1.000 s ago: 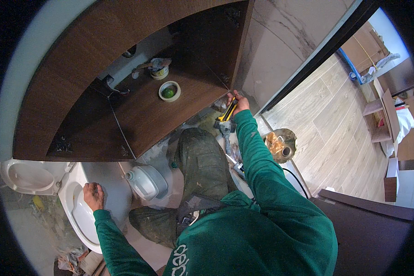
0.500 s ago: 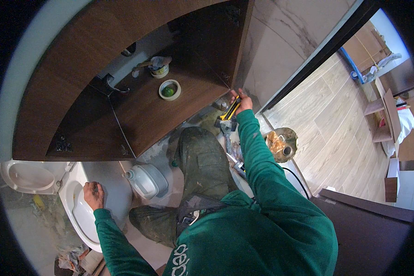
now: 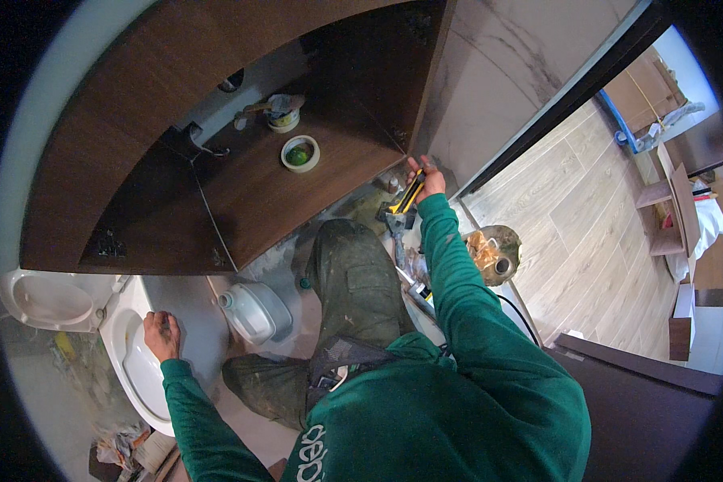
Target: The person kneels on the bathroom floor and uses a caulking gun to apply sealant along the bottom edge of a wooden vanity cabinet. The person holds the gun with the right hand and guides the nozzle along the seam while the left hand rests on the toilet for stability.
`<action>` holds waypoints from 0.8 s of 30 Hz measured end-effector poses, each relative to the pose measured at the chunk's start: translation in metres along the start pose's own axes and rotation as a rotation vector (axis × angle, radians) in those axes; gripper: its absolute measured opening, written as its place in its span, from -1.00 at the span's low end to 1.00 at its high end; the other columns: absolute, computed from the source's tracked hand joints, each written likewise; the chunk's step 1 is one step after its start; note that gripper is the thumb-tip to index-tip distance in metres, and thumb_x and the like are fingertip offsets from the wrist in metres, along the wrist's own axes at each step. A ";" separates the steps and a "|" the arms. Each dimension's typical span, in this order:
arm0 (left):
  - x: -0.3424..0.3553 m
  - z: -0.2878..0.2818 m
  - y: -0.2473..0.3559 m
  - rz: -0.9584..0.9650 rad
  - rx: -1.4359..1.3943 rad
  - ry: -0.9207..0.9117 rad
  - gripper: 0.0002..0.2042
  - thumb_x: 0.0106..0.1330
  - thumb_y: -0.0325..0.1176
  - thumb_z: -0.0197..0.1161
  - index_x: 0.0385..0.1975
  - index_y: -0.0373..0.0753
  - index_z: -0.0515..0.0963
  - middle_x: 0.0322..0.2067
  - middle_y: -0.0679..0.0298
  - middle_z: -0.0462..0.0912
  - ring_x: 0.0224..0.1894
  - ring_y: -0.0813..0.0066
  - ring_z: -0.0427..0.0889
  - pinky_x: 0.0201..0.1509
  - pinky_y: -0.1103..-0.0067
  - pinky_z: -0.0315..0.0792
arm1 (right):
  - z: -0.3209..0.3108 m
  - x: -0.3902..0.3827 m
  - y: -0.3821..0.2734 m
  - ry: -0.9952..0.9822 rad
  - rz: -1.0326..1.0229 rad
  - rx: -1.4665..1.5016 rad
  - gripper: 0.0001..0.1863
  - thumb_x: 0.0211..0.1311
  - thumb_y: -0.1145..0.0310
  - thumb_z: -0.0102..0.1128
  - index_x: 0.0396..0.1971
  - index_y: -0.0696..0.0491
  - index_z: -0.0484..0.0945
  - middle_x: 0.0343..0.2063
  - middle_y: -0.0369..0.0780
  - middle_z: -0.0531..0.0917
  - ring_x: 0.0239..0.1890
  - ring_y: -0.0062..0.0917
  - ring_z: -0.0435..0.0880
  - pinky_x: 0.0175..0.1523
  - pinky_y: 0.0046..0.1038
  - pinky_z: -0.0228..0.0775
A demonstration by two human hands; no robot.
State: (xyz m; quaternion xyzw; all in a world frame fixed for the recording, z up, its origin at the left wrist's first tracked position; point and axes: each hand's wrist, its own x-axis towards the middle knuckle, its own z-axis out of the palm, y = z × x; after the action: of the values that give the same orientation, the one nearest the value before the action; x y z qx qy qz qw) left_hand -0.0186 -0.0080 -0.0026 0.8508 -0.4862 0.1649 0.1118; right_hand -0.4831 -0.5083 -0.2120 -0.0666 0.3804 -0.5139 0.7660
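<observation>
My right hand (image 3: 430, 178) is closed on a yellow and black utility knife (image 3: 410, 192), with some fingers pointing up beside the cabinet's lower right corner. Just below the knife lies a wide dark-headed tool (image 3: 398, 221) on the floor among other tools. My left hand (image 3: 161, 335) rests with curled fingers at the edge of the white toilet bowl (image 3: 142, 373); whether anything is inside those fingers is hidden. The raised toilet seat (image 3: 46, 300) is to the left of it.
A curved brown cabinet (image 3: 297, 197) fills the upper left, with a tape roll (image 3: 300, 153) and a small tub (image 3: 283, 120) inside. A translucent jug (image 3: 257, 312) stands beside my knee. At right, a stained round container (image 3: 492, 255) sits by the doorway; a dark door (image 3: 635, 402) is lower right.
The whole view has shifted slightly. My right hand still holds the utility knife in nearly the same place, and my left hand stays at the toilet's edge.
</observation>
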 end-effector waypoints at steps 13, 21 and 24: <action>0.001 0.000 0.002 -0.008 0.012 0.001 -0.92 0.07 -0.45 0.28 -0.46 -0.25 0.54 -0.44 0.16 0.47 -0.32 0.11 0.52 -0.22 0.32 0.44 | 0.013 -0.003 -0.020 -0.164 0.301 -0.257 -0.79 0.43 0.37 -0.27 -0.03 -0.03 0.32 -0.18 0.03 0.65 -0.63 -0.41 0.51 -0.56 -0.37 0.45; 0.001 0.000 -0.001 0.039 0.026 0.024 -0.92 0.07 -0.45 0.28 -0.46 -0.25 0.53 -0.44 0.16 0.46 -0.31 0.12 0.52 -0.23 0.33 0.44 | 0.016 -0.002 -0.015 -0.098 0.289 -0.292 -0.83 0.44 0.33 -0.23 -0.07 -0.06 0.32 -0.26 0.01 0.67 -0.64 -0.44 0.50 -0.57 -0.38 0.44; 0.001 0.000 0.001 0.032 0.041 0.029 -0.92 0.07 -0.45 0.28 -0.46 -0.24 0.52 -0.44 0.16 0.46 -0.31 0.12 0.51 -0.24 0.33 0.43 | 0.018 -0.004 -0.015 -0.085 0.294 -0.289 -0.84 0.44 0.33 -0.19 -0.07 -0.06 0.33 -0.26 0.00 0.67 -0.65 -0.45 0.50 -0.58 -0.38 0.43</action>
State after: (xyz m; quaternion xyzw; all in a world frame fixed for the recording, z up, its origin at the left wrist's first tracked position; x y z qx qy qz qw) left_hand -0.0190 -0.0093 -0.0023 0.8426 -0.4945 0.1889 0.0987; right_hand -0.4830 -0.5173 -0.1900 -0.1412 0.4230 -0.3334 0.8307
